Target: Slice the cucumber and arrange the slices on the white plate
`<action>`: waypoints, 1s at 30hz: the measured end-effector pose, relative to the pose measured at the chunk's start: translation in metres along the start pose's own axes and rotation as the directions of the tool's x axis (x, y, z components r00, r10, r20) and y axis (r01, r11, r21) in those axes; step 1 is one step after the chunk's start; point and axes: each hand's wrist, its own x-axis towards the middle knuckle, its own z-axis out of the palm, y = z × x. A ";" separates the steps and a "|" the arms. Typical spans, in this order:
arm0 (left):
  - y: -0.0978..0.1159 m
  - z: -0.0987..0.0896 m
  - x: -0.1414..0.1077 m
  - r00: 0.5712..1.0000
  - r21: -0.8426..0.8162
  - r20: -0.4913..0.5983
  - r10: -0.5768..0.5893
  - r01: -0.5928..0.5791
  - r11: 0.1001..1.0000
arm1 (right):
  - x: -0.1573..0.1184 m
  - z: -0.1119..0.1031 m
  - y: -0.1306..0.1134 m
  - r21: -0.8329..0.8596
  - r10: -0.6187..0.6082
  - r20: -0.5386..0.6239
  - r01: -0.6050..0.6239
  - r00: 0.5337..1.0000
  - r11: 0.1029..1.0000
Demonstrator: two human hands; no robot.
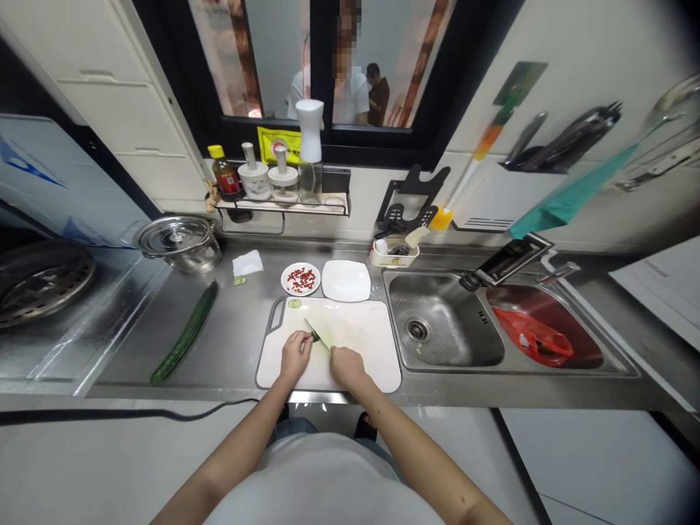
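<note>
On the white cutting board [372, 343], my right hand [347, 366] is closed round the handle of a kitchen knife [316, 332]. Its blade points away and to the left, against a small dark green piece of cucumber [316, 336]. My left hand [296, 356] pinches that piece from the left side, fingertips close to the blade. A few cucumber slices [294, 303] lie at the board's upper left corner. Behind the board stand a small plate of chopped red pieces [301, 279] and a white square plate [346, 281].
A whole cucumber [186, 332] lies on the steel counter to the left, near a lidded pot [183, 240]. More slices [240, 281] sit by a white paper [248, 263]. Right of the board is a double sink [442, 321] with a faucet [508, 262] and red bag [539, 343].
</note>
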 end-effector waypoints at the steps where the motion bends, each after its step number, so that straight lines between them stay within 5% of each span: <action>1: 0.000 0.000 0.000 1.000 0.000 0.000 0.000 0.000 1.000 | 0.002 -0.002 -0.002 0.000 -0.003 -0.003 0.003 1.000 1.000; 10: -0.002 0.001 0.000 1.000 -0.006 -0.002 0.011 -0.011 1.000 | 0.019 -0.010 -0.013 0.011 -0.030 -0.041 0.031 0.999 0.999; 30: 0.005 -0.003 0.001 1.000 -0.036 -0.007 0.000 0.000 0.999 | -0.015 0.000 0.007 -0.010 0.011 -0.005 -0.011 1.000 1.000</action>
